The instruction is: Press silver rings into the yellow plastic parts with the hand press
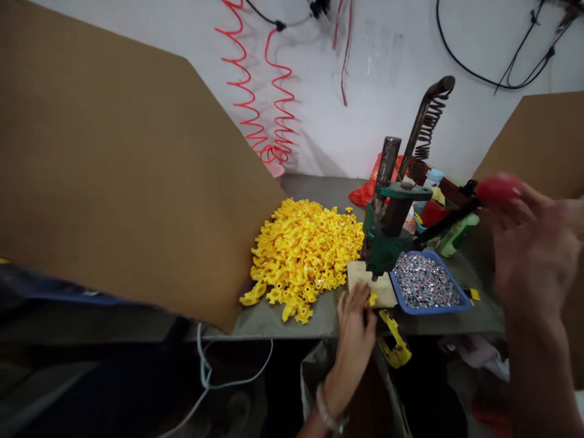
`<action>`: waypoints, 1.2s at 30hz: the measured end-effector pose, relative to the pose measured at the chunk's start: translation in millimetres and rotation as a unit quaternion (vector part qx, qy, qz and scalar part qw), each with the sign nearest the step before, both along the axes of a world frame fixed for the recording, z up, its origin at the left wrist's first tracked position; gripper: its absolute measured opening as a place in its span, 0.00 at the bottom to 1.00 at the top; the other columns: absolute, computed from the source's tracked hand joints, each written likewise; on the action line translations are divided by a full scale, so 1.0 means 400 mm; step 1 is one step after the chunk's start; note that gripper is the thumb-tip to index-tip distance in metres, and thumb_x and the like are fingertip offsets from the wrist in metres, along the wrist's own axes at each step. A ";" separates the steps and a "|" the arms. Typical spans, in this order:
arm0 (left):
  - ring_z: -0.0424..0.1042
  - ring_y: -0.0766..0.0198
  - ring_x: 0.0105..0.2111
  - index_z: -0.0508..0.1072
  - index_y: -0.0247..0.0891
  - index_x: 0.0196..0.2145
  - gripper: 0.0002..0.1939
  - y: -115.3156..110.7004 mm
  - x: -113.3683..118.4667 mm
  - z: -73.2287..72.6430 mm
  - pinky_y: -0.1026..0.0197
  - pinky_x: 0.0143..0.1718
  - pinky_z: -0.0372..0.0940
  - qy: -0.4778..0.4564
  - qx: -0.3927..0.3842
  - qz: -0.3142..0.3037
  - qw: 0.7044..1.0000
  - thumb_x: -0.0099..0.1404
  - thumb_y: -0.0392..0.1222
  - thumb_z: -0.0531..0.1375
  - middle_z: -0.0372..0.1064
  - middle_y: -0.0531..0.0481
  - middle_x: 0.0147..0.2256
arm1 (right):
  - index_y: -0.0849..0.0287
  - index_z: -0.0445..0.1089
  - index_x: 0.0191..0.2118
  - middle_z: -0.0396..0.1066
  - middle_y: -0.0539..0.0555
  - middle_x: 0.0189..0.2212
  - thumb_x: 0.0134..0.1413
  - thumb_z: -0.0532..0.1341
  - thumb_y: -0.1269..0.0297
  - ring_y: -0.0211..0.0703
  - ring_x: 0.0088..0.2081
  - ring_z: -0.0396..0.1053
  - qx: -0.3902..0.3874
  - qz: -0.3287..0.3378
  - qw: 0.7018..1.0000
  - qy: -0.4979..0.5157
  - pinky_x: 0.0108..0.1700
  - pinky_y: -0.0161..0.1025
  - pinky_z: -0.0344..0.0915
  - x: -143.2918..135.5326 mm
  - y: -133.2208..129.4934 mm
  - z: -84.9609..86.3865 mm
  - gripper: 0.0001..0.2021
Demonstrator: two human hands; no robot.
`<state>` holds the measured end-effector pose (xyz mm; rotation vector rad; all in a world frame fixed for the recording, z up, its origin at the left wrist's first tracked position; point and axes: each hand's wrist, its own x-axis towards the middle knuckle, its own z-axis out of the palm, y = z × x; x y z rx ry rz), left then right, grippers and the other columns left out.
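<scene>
My left hand [354,328] rests at the front of a pale board [358,277] beneath a green hand press [387,243]. Between its thumb and fingers it pinches a small yellow plastic part [372,299], partly hidden by the fingers, just below the press tip. Raised at the right, my right hand [533,243] is on the red knob [499,187] of the press lever [449,225]; motion blurs the fingers. To the left of the press lies a heap of yellow plastic parts [310,249]. A blue tray [431,311] of small shiny metallic pieces stands right of the board.
Large cardboard sheets flank the bench, a left one [137,164] and a right one [542,140]. Behind the press are a red plastic bag [362,193] and a green bottle [456,236]. A yellow-edged opening of a bag [396,344] hangs at the bench's front edge.
</scene>
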<state>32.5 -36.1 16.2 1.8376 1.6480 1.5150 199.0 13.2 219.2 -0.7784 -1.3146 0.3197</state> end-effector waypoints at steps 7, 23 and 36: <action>0.68 0.46 0.49 0.71 0.39 0.47 0.16 -0.100 -0.204 -0.023 0.41 0.50 0.62 0.104 -0.048 0.222 0.968 0.64 0.44 0.54 0.71 0.39 0.46 | 0.64 0.73 0.32 0.74 0.58 0.32 0.46 0.62 0.58 0.46 0.34 0.70 -0.340 0.066 0.874 -0.342 0.39 0.41 0.64 0.086 0.157 -0.276 0.13; 0.71 0.49 0.41 0.73 0.37 0.45 0.26 -0.094 -0.329 -0.082 0.46 0.47 0.62 0.027 -0.127 0.241 0.962 0.62 0.61 0.52 0.75 0.42 0.42 | 0.61 0.71 0.28 0.72 0.55 0.28 0.50 0.54 0.72 0.41 0.33 0.67 -0.318 0.005 0.795 -0.517 0.35 0.35 0.54 0.096 0.138 -0.445 0.08; 0.69 0.53 0.46 0.68 0.38 0.48 0.19 0.004 -0.171 -0.061 0.49 0.48 0.64 -0.043 -0.015 0.201 0.979 0.63 0.50 0.58 0.68 0.42 0.44 | 0.61 0.70 0.30 0.72 0.58 0.32 0.46 0.53 0.79 0.45 0.38 0.68 -0.335 -0.072 0.758 -0.554 0.38 0.36 0.54 0.064 0.117 -0.433 0.11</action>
